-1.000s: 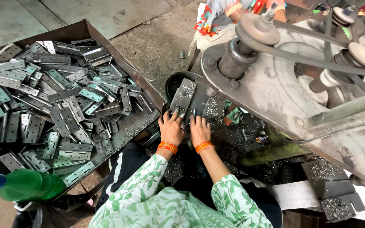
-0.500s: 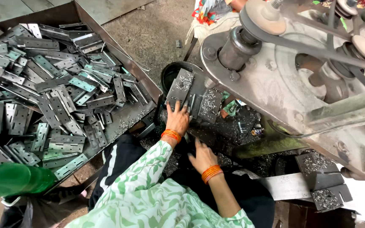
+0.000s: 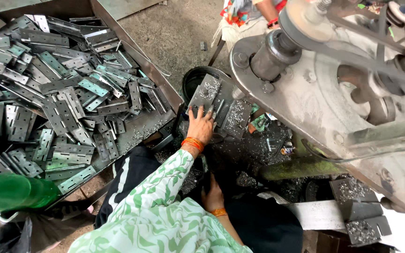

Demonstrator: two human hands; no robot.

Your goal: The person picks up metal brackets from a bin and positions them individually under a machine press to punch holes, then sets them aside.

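Note:
My left hand (image 3: 200, 125), with orange bangles at the wrist and a green-and-white floral sleeve, lies on the lower edge of a grey metal hinge plate (image 3: 206, 92) and holds it. The plate is covered in shavings and leans against the machine's base, beside a second plate (image 3: 235, 117). My right hand (image 3: 213, 191) is low, close to my lap, with an orange bangle at its wrist. Its fingers point into a dark gap, and I cannot make out whether they hold anything.
A large rusty tray (image 3: 162, 89) at the left is heaped with grey hinge plates (image 3: 57, 103). A green plastic bottle (image 3: 15, 192) lies at the lower left. A black bucket (image 3: 195, 77) sits behind the plates. A big machine with pulley and belt (image 3: 305, 28) fills the right. Another person (image 3: 254, 11) sits beyond it.
My right hand has left the plate and dropped back toward my lap. My left hand has stayed on the plate. The view has shifted closer and to the right.

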